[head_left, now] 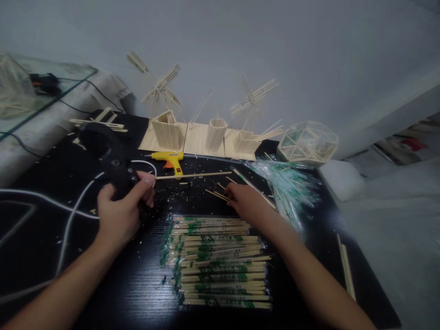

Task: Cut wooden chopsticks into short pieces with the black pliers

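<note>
Dim grey wall point(220, 41) behind the far edge of the black table point(137, 284). Pale floor point(395, 233), possibly concrete, beyond its right edge.

Black table point(147, 284), crowded

White cable point(73, 209) left of left hand point(120, 211). Yellow glue gun point(173, 160) beyond it, to the right; 3 wooden bases point(197, 143) farther out. Loose sticks point(217, 195) at right hand point(245, 201). Plastic wrappers point(288, 183) beyond, rightward. Packed chopsticks point(223, 277) nearer than both hands, between forearms.

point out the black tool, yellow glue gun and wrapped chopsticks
Black tool point(116, 162): head view, on its pivot.
Yellow glue gun point(173, 157): head view, on its body.
Wrapped chopsticks point(223, 269): head view, middle of the pile.
</note>
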{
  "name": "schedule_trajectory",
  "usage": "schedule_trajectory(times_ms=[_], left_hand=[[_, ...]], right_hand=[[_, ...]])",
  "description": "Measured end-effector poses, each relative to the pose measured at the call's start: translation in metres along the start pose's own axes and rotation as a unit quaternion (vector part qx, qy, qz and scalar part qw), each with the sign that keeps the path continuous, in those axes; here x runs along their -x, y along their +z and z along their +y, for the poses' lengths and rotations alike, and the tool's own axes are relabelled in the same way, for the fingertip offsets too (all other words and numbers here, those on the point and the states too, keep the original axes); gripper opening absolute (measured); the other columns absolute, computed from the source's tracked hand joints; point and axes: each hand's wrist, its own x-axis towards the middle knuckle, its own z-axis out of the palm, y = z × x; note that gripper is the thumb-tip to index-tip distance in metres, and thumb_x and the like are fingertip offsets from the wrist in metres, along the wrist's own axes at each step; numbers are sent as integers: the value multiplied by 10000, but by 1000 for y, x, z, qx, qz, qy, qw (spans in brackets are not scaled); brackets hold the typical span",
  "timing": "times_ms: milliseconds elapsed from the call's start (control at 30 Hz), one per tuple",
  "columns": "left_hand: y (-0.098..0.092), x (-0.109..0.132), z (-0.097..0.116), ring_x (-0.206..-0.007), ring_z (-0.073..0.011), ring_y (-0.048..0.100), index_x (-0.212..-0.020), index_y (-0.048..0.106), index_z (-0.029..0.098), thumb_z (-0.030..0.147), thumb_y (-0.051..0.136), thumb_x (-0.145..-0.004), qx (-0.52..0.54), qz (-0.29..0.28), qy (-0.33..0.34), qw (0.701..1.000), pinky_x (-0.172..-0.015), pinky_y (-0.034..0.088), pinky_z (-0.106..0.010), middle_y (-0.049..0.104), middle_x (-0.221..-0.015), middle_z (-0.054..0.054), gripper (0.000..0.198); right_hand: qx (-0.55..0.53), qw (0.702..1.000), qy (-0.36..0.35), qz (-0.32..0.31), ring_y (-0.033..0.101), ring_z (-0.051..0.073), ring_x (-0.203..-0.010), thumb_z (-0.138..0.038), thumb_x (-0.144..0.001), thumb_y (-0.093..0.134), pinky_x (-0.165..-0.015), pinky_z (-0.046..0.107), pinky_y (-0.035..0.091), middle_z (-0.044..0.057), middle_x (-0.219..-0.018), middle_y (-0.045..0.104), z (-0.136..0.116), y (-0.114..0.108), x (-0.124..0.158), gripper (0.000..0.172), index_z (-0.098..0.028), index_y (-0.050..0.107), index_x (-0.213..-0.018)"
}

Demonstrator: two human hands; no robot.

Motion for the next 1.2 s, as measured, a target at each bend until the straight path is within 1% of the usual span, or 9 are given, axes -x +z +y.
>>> schedule_trajectory(times_ms=[133,267,400,500,633,733,833,967,1200], left_hand=[[-1,3,3,-539,-102,446,-740,610,213,290,718,-830,-6,-33,-17,999,-510,361,-292,474,-570,62,160],[-3,3,3,-552,-104,451,-749,593,215,286,702,-845,-21,-46,-13,999,-534,369,-302,466,-580,65,162],[-8,1,6,-536,-107,469,-715,581,219,335,711,-827,-84,-72,9,994,-532,384,-293,490,-570,58,208],[-8,2,13,-552,-119,503,-726,631,219,384,773,-769,-187,-109,35,976,-546,422,-283,564,-596,44,221],[7,8,25,-658,-156,603,-751,685,217,406,775,-765,-273,-174,97,941,-644,503,-292,672,-719,20,210],[26,9,34,-654,-158,609,-818,708,210,422,729,-815,-302,-215,159,915,-621,490,-281,688,-731,18,212],[46,6,41,-644,-143,598,-811,697,205,428,671,-854,-332,-242,218,885,-614,461,-256,678,-710,25,229],[62,4,46,-635,-132,601,-862,694,225,356,644,-862,-356,-277,256,855,-626,440,-242,682,-705,39,141],[65,3,38,-794,-170,675,-920,680,231,306,607,-889,-317,-299,244,866,-766,497,-279,741,-867,3,109]], right_hand=[[42,999,-8,-2,675,256,-938,-68,-883,658,-764,327,443,128,-1004,732,-3,12,-1,177,-138,676,-1045],[31,999,-40,20,653,247,-927,-36,-914,571,-779,331,443,138,-997,704,2,5,3,170,-139,679,-996],[-25,989,-40,143,613,216,-821,-90,-948,538,-740,326,443,102,-938,656,6,-19,12,140,-167,655,-936],[-101,966,-87,224,612,206,-832,-132,-955,566,-756,323,459,78,-918,660,-1,-33,21,95,-181,645,-938],[-219,944,-183,163,663,179,-858,-167,-964,593,-773,300,482,44,-981,734,-21,-32,30,96,-208,665,-1013],[-260,936,-203,121,665,154,-776,-193,-981,580,-729,276,473,24,-926,754,-33,-22,30,102,-205,680,-997],[-290,927,-187,148,629,138,-682,-245,-979,598,-675,256,460,10,-825,739,-36,-12,26,107,-199,694,-985],[-325,903,-186,209,643,153,-710,-222,-944,630,-677,253,473,10,-837,746,-35,-3,19,97,-205,721,-971],[-345,891,-171,241,653,167,-720,-261,-935,641,-690,263,485,21,-847,760,-31,6,10,124,-214,755,-955]])
